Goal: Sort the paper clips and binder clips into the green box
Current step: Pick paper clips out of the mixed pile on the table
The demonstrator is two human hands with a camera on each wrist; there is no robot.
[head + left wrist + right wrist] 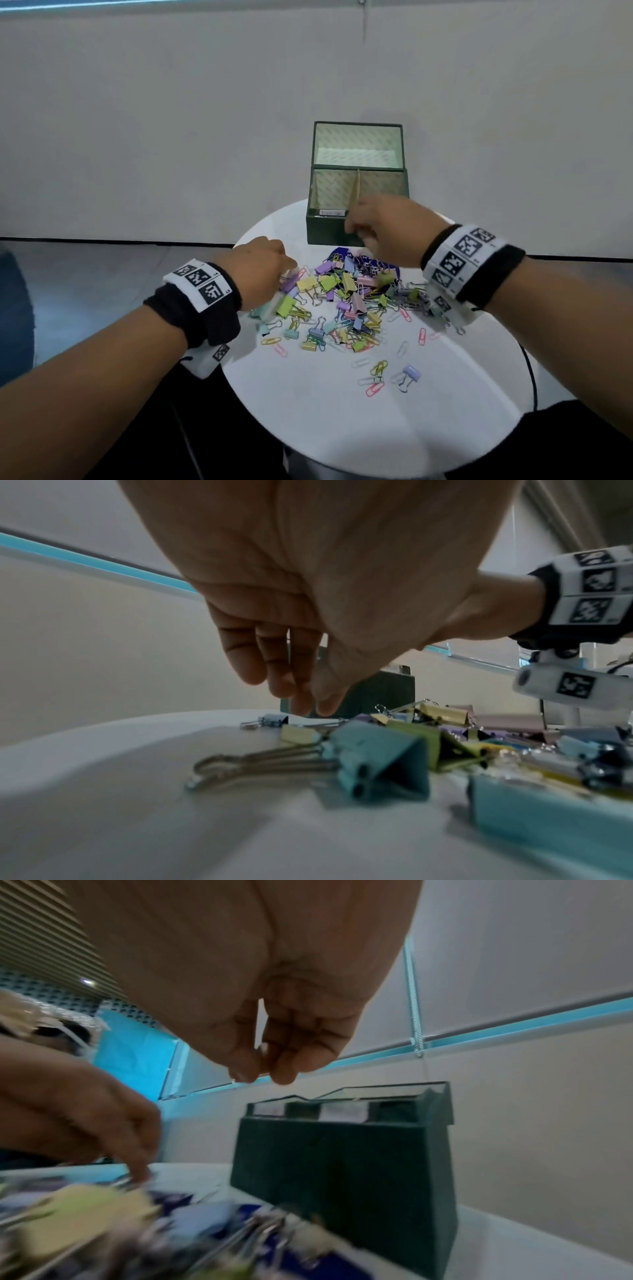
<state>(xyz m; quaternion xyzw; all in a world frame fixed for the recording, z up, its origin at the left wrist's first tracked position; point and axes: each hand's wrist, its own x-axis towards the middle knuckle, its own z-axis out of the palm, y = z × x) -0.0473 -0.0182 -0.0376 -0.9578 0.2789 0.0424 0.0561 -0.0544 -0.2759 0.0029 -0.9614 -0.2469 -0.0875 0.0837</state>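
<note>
The green box [325,229] stands open at the back of the round white table [325,418], a divider [357,188] splitting its inside. A pile of pastel binder clips and paper clips [352,298] lies in front of it. My left hand [287,270] reaches down at the pile's left edge, its fingers [308,707] fairly straight, tips at the tabletop beside a small blue binder clip [274,720]. My right hand [356,233] hovers before the box's front wall [342,1150], thumb and fingers [260,1069] pinched on something small and pale, seemingly a paper clip.
A dark blue card [342,255] lies under the pile's far side. Stray clips, among them a lilac binder clip [409,375], dot the table's near half. A teal binder clip [377,761] lies close to my left wrist. A black cable [531,373] hangs at the table's right edge.
</note>
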